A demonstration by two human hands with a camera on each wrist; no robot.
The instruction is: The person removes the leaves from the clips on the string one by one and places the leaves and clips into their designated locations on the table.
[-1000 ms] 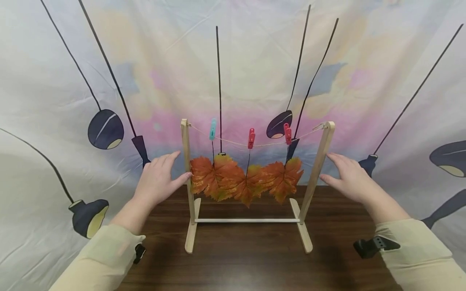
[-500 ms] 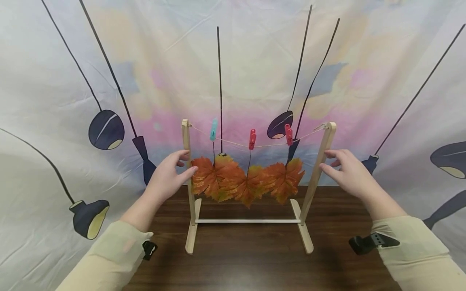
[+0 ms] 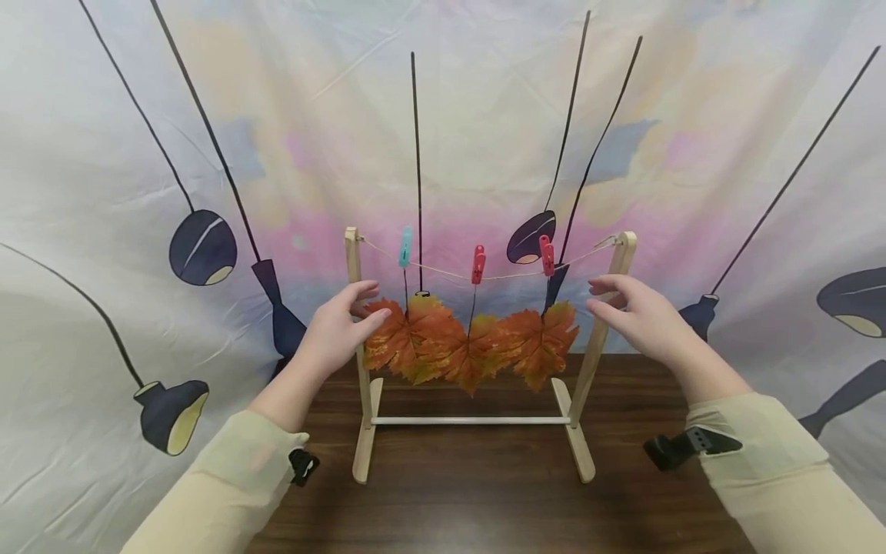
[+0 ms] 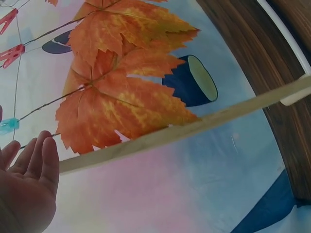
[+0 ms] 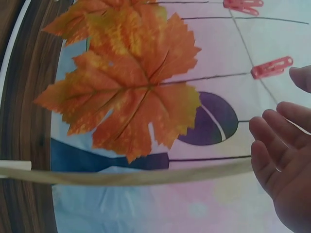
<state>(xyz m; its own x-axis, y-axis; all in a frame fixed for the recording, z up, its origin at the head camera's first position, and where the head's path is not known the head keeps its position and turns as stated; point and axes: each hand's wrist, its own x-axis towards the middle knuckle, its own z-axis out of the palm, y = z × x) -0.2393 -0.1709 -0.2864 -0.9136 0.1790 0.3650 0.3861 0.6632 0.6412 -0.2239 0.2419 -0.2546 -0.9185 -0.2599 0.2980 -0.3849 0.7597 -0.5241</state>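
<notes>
Head view: a wooden rack (image 3: pixel 587 377) stands upright on the brown desk (image 3: pixel 450 492), its two posts joined at 6 o'clock by a white rod (image 3: pixel 471 421) and near their tops by a sagging string (image 3: pixel 443 271). Taking the rack's middle as dial centre, the string bears a light-blue clothespin (image 3: pixel 405 248) at 11 o'clock, a red clothespin (image 3: pixel 478 264) at 12 and a second red clothespin (image 3: pixel 547 255) at 1. Below each pin a thin dark stem leads to one of three orange leaves (image 3: pixel 543 350), which hang in an overlapping row between the posts, above the rod. Left hand (image 3: pixel 339 331) at 9 o'clock, at the left post: fingers slightly bent, thumb spread from them, gripping nothing. The left wrist view shows its fingers (image 4: pixel 48 160) extended, with a gap to the nearest leaf; contact with the post cannot be determined. Right hand (image 3: pixel 644 319) at 3 o'clock, overlapping the right post in the head view: thumb and fingers (image 5: pixel 261 162) apart, gripping nothing; contact with that post likewise cannot be determined. Behind hangs a pastel cloth (image 3: pixel 484 138) printed with dark lamps.
</notes>
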